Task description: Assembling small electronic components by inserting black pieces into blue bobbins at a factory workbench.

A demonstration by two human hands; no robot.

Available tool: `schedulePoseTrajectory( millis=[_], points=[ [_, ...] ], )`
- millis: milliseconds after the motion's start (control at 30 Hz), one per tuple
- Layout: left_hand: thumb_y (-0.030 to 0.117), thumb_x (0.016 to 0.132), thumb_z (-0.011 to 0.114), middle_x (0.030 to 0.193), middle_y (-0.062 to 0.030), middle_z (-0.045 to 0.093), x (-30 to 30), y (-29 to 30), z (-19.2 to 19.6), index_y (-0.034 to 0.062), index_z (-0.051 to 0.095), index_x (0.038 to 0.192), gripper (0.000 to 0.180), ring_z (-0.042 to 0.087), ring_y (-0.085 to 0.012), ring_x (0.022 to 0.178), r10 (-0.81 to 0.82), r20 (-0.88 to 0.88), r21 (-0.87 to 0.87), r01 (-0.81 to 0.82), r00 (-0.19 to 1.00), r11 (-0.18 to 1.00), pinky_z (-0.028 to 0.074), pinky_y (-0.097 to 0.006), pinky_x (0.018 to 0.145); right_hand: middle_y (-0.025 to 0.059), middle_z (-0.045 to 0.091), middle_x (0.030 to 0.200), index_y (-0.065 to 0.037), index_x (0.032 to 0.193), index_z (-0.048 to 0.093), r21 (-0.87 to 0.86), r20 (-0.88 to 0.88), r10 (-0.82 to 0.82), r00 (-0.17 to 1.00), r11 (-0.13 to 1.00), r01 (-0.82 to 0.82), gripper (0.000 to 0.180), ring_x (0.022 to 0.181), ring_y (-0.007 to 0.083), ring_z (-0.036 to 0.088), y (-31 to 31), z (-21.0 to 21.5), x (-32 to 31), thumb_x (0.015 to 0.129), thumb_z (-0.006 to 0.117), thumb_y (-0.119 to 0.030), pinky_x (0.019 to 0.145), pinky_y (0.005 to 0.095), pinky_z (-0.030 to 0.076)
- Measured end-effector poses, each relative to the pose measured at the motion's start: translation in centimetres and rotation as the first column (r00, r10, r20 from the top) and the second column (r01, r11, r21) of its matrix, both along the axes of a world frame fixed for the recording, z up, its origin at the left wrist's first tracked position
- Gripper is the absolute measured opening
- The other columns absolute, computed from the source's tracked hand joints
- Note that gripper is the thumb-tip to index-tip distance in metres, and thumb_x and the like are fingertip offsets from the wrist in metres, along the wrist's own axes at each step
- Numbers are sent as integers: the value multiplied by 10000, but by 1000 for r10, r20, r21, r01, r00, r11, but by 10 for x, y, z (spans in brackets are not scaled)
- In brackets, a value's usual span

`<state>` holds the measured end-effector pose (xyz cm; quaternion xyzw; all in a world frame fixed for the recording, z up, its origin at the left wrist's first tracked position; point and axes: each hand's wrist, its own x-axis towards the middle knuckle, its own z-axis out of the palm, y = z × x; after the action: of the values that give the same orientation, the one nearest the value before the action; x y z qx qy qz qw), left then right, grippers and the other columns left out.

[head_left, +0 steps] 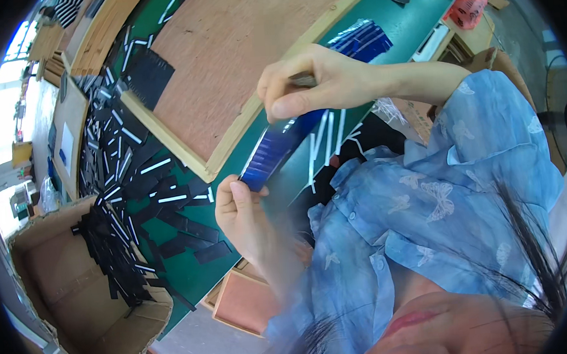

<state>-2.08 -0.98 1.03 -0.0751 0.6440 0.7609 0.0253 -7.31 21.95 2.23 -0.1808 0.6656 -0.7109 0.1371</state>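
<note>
Blue and glossy, a long thin strip [280, 146] is stretched between the two hands, just beside the near corner of the big wooden board [237, 63] with its pale frame. The left hand [241, 213] is closed around the lower end of the strip, thumb pressed on top, a little below the corner of the board. The right hand [307, 83] is pinched shut on the upper end, fingers curled over the frame edge of the board; a small dark piece shows between its fingers, but I cannot tell what it is. Beside the strip, away from the board, a few white narrow strips [325, 139] lie on the green table [204, 266]. More blue pieces [361, 40] lie in a pile past the right hand, close to the board's long edge. On the other side of the board many black strips [131, 180] are scattered, and some hang into an open cardboard box [77, 306] farther from the board.
</note>
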Motion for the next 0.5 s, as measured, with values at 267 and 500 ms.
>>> schedulePoseTrajectory(
  millis=[267,500],
  points=[
    [533,927,419,1183,-205,550,-23,-14,-7,-27,464,1227,638,506,-204,807,-484,14,789,288,875,543,432,-294,668,25,602,798,-10,915,605,104,-285,208,936,977,-185,332,714,78,562,-66,22,-45,689,784,-174,613,228,448],
    [482,974,341,1117,-252,590,-6,-26,-14,-89,414,1278,651,533,-181,687,-88,73,217,71,993,974,435,-277,622,77,642,918,-86,939,655,684,-650,221,727,587,433,248,881,256,615,-80,-49,-208,730,681,-215,725,352,484]
  ],
)
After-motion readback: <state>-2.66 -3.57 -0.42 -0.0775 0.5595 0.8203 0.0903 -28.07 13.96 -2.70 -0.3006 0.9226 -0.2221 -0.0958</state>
